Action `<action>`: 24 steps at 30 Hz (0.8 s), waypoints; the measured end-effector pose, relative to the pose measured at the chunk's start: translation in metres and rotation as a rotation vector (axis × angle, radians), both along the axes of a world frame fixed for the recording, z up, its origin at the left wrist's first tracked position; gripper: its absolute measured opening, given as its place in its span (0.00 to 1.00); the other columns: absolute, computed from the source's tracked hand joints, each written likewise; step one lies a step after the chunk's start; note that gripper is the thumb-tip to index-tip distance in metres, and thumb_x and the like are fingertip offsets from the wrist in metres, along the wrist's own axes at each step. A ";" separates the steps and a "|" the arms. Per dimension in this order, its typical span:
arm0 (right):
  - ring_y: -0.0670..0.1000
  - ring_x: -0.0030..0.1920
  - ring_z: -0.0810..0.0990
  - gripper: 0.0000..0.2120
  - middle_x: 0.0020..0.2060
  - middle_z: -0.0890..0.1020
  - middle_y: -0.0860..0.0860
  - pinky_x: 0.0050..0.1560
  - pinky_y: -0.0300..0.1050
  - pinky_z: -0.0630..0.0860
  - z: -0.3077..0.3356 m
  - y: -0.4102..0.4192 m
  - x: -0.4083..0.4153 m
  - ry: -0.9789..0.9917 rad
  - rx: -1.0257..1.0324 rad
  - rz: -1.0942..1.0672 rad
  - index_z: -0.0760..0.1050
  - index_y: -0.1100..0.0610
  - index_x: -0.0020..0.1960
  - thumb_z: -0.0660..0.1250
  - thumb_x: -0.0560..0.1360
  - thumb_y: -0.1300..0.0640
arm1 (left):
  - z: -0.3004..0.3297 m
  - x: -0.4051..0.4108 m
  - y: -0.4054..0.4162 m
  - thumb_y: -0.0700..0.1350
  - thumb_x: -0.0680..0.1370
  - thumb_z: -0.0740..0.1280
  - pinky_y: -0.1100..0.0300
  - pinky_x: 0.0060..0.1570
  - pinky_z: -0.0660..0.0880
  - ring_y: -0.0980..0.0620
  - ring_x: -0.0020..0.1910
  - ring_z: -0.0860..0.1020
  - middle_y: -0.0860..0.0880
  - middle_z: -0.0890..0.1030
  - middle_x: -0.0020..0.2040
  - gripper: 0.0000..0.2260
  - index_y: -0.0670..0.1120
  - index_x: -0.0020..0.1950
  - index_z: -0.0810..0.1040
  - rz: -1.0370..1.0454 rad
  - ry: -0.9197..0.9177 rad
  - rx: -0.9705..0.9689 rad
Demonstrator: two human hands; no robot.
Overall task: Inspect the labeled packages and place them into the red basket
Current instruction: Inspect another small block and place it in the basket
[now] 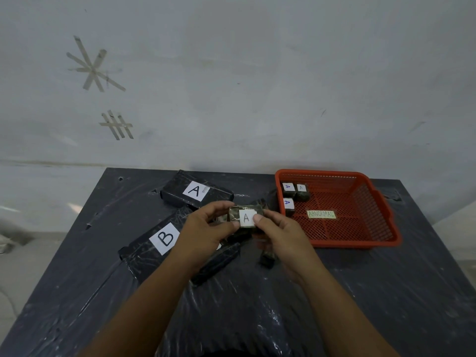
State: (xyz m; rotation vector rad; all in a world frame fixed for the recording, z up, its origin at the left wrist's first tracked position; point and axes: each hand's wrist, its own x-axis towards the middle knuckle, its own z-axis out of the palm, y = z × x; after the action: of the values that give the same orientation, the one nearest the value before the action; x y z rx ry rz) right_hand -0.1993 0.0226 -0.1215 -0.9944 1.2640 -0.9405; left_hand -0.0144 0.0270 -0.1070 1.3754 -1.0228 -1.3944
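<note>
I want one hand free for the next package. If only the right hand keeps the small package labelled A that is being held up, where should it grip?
Probably across the short right end of the small package, coming from the right, thumb on the labelled face and fingers behind. The right hand already pinches there, the left hand holds the opposite end, and the red basket lies to the right.

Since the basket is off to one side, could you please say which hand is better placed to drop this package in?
Probably the right hand: it holds the package on the basket side.
</note>
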 end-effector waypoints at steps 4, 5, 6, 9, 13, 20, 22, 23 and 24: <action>0.55 0.55 0.87 0.09 0.51 0.88 0.53 0.62 0.56 0.81 -0.001 0.000 0.000 -0.018 -0.018 -0.030 0.85 0.54 0.58 0.71 0.79 0.59 | 0.001 -0.001 0.001 0.31 0.73 0.74 0.63 0.48 0.81 0.50 0.52 0.86 0.47 0.87 0.53 0.18 0.46 0.60 0.81 -0.059 0.018 -0.011; 0.55 0.54 0.87 0.09 0.51 0.88 0.53 0.62 0.55 0.81 -0.001 0.000 0.001 -0.023 -0.024 -0.036 0.84 0.55 0.58 0.71 0.79 0.60 | 0.001 -0.002 0.001 0.32 0.74 0.73 0.62 0.48 0.81 0.50 0.52 0.86 0.47 0.87 0.53 0.17 0.46 0.60 0.81 -0.054 0.035 0.003; 0.55 0.54 0.87 0.09 0.50 0.88 0.54 0.61 0.55 0.81 0.001 0.001 0.001 -0.024 -0.032 -0.034 0.84 0.55 0.58 0.70 0.79 0.61 | 0.001 -0.003 0.001 0.33 0.75 0.73 0.61 0.49 0.82 0.49 0.52 0.86 0.47 0.87 0.53 0.15 0.46 0.59 0.81 -0.039 0.053 0.020; 0.53 0.53 0.87 0.08 0.49 0.89 0.53 0.58 0.51 0.82 0.003 0.002 0.001 -0.008 -0.052 -0.022 0.84 0.55 0.57 0.70 0.79 0.62 | 0.000 -0.004 0.000 0.35 0.77 0.71 0.55 0.53 0.83 0.47 0.52 0.86 0.46 0.87 0.50 0.11 0.45 0.58 0.81 0.001 0.073 0.045; 0.54 0.53 0.87 0.08 0.49 0.88 0.55 0.58 0.51 0.82 0.003 0.002 0.000 -0.020 -0.059 -0.028 0.85 0.53 0.54 0.71 0.78 0.62 | -0.002 -0.004 -0.002 0.35 0.77 0.72 0.51 0.56 0.82 0.45 0.53 0.85 0.46 0.88 0.50 0.11 0.45 0.58 0.81 -0.001 0.065 0.051; 0.48 0.57 0.85 0.20 0.56 0.87 0.50 0.53 0.39 0.80 0.002 0.004 0.001 -0.036 -0.095 0.025 0.79 0.48 0.66 0.73 0.77 0.64 | 0.001 -0.005 -0.003 0.48 0.81 0.68 0.53 0.55 0.81 0.48 0.52 0.85 0.47 0.88 0.49 0.09 0.47 0.55 0.85 -0.006 0.111 0.113; 0.46 0.58 0.84 0.24 0.59 0.86 0.48 0.52 0.38 0.80 0.002 0.004 0.001 -0.031 -0.090 0.035 0.76 0.47 0.70 0.73 0.77 0.63 | 0.002 -0.005 -0.003 0.47 0.81 0.67 0.53 0.55 0.81 0.47 0.52 0.85 0.47 0.88 0.49 0.08 0.47 0.54 0.85 -0.002 0.119 0.094; 0.45 0.58 0.85 0.25 0.59 0.86 0.47 0.51 0.38 0.79 0.002 0.004 0.001 -0.032 -0.080 0.031 0.75 0.47 0.71 0.73 0.77 0.62 | 0.001 -0.005 -0.003 0.45 0.81 0.68 0.51 0.56 0.81 0.47 0.53 0.85 0.46 0.88 0.49 0.08 0.46 0.55 0.85 0.004 0.129 0.077; 0.44 0.56 0.85 0.25 0.58 0.86 0.46 0.49 0.37 0.79 0.003 0.005 0.002 -0.036 -0.061 0.029 0.74 0.47 0.72 0.73 0.77 0.61 | 0.001 -0.004 -0.002 0.44 0.81 0.68 0.49 0.58 0.81 0.45 0.54 0.85 0.45 0.88 0.50 0.08 0.46 0.56 0.85 0.008 0.141 0.062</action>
State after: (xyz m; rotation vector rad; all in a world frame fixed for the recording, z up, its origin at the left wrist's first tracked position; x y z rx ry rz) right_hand -0.1976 0.0271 -0.1186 -1.0364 1.1938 -0.9750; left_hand -0.0189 0.0247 -0.1063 1.3044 -0.8881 -1.5057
